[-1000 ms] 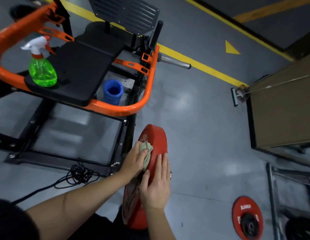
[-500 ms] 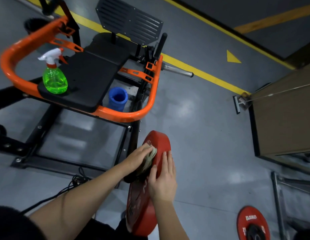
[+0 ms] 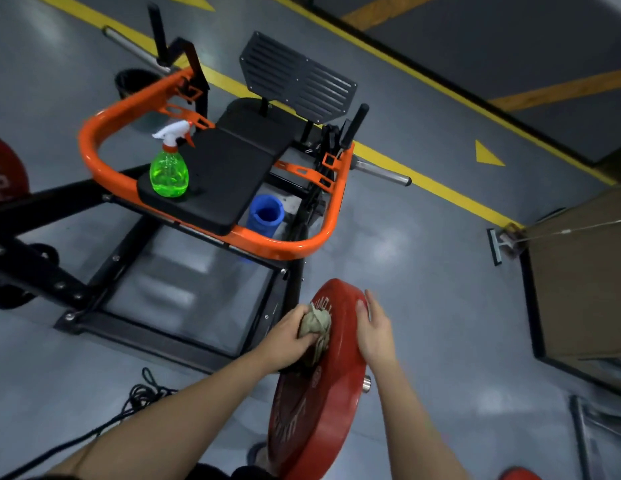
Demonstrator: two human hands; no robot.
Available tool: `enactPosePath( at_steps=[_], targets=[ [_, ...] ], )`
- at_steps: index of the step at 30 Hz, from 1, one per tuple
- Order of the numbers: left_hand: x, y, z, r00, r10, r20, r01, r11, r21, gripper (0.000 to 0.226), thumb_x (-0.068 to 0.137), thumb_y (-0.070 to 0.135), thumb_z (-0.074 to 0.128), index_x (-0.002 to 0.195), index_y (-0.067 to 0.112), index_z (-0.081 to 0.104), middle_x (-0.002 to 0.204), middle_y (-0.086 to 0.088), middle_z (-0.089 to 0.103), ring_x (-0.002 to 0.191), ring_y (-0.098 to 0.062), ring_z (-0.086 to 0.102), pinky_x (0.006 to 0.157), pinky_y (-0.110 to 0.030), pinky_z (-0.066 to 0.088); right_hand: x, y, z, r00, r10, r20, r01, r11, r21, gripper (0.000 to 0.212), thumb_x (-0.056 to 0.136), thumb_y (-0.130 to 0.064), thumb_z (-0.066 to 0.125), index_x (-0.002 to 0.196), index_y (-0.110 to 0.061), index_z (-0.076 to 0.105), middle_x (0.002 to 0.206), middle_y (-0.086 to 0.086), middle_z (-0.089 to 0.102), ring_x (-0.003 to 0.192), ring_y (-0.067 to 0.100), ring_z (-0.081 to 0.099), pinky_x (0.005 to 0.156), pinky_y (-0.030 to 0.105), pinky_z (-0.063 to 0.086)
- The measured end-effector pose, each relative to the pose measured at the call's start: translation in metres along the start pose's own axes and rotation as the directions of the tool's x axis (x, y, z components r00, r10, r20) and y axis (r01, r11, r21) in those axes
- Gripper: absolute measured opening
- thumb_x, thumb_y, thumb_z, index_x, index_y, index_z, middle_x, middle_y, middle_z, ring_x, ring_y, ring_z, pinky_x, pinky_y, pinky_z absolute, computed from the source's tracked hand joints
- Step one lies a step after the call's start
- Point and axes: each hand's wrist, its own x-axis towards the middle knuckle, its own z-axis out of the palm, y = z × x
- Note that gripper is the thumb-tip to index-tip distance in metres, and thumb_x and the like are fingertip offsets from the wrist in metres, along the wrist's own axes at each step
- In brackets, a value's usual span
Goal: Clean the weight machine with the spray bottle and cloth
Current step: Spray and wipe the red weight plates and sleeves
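While the left hand [image 3: 295,336] is scrubbing the near face of the red weight plate [image 3: 323,410] with the cloth [image 3: 314,325] bunched up in its fingers, the right hand [image 3: 375,332] has moved. A second ago it lay flat on the rim right next to the cloth. Now it's slid over to the far side of the plate, with the fingers looking pretty much straight and the thumb on the rim, so it's bracing rather than grabbing (it's a bit blurry though).

The cloth has also worked down off the top edge onto the lettered face. My read is that the rim is done and the face is getting wiped now, with the plate held steady so it doesn't roll.

The spray bottle [image 3: 169,168] hasn't budged. It's upright on the black seat pad [image 3: 233,168] of the weight machine [image 3: 94,157], well away from both hands, and the frame and pad probably still need cleaning.
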Motion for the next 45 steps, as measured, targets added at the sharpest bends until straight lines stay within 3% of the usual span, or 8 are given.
enactPosePath(
  at_steps=[7,12,19,25,28,34,40,45],
  targets=[
    [-0.004,0.015,-0.011,0.951,-0.073,0.301,0.116,0.985,-0.130,0.028,0.092,0.020,0.071,0.117,0.022,0.059,0.111,0.005,0.070,0.100,-0.002,0.064,0.096,-0.023,0.048,-0.086,0.030,0.027,0.998,-0.064,0.002,0.064,0.990,-0.129,0.066,0.104,-0.049,0.040,0.162,-0.032,0.014,0.168,-0.020,0.003,0.153,0.010,0.015,0.121,0.029,0.012],
    [0.011,0.032,-0.004,0.992,0.117,0.039,-0.117,0.993,0.004,0.039,0.092,-0.002,0.063,0.129,0.007,0.059,0.118,-0.002,0.059,0.111,-0.011,0.057,0.094,-0.007,0.035,-0.089,0.023,0.022,0.992,-0.010,0.125,0.036,0.977,-0.211,0.072,0.105,-0.050,0.040,0.162,-0.032,-0.001,0.167,-0.020,-0.012,0.152,0.027,0.017,0.121,0.041,0.017],
    [0.041,0.050,0.016,0.981,-0.012,-0.194,0.003,0.999,-0.048,0.035,0.093,0.003,0.060,0.127,0.008,0.067,0.126,-0.010,0.069,0.117,-0.024,0.061,0.089,-0.012,0.033,-0.076,0.007,-0.002,0.927,0.085,0.365,-0.003,0.976,-0.217,0.115,0.085,-0.072,0.062,0.159,-0.034,-0.018,0.156,-0.029,-0.033,0.155,0.027,0.002,0.124,0.045,0.010],
    [0.024,0.011,-0.015,0.984,0.019,0.176,-0.016,1.000,-0.017,0.013,0.076,0.030,0.064,0.064,0.027,0.061,0.064,0.012,0.054,0.065,-0.005,0.050,0.073,-0.030,0.042,-0.059,-0.005,-0.021,0.836,0.191,0.515,0.008,0.934,-0.358,0.173,0.045,-0.062,0.096,0.148,-0.034,-0.040,0.144,-0.027,-0.053,0.155,0.032,-0.005,0.120,0.052,0.027],
    [0.015,-0.003,-0.021,0.938,-0.007,0.346,-0.021,0.997,0.075,0.004,0.069,0.034,0.063,0.072,0.033,0.066,0.071,0.009,0.061,0.074,-0.007,0.058,0.077,-0.034,0.050,-0.054,-0.012,-0.021,0.818,0.213,0.534,0.023,0.917,-0.399,0.174,0.047,-0.052,0.100,0.146,-0.034,-0.043,0.145,-0.025,-0.053,0.155,0.032,-0.005,0.117,0.050,0.032],
    [0.040,0.019,-0.009,0.987,-0.063,-0.149,0.045,0.991,-0.125,0.034,0.083,0.030,0.074,0.117,0.029,0.075,0.109,0.011,0.076,0.104,-0.008,0.069,0.095,-0.026,0.051,-0.038,-0.021,-0.023,0.775,0.274,0.569,0.101,0.835,-0.541,0.180,0.045,-0.050,0.100,0.137,-0.028,-0.053,0.141,-0.013,-0.060,0.155,0.037,-0.004,0.121,0.054,0.027],
    [0.051,0.047,0.020,0.983,-0.145,-0.108,0.131,0.983,-0.128,0.043,0.091,0.016,0.061,0.134,0.018,0.063,0.133,-0.001,0.060,0.125,-0.018,0.056,0.106,-0.022,0.036,-0.032,-0.016,-0.021,0.793,0.239,0.560,0.083,0.868,-0.489,0.181,0.042,-0.048,0.102,0.135,-0.032,-0.052,0.142,-0.018,-0.058,0.156,0.033,-0.002,0.120,0.053,0.030],
    [0.048,0.017,0.011,0.983,-0.173,0.063,0.184,0.937,-0.299,0.022,0.078,0.003,0.058,0.072,0.022,0.069,0.082,0.007,0.064,0.085,-0.017,0.059,0.086,-0.031,0.043,-0.010,-0.017,-0.025,0.766,0.276,0.580,0.090,0.848,-0.522,0.186,0.030,-0.059,0.099,0.135,-0.034,-0.052,0.141,-0.020,-0.059,0.156,0.033,0.005,0.112,0.053,0.042]
  ],
)
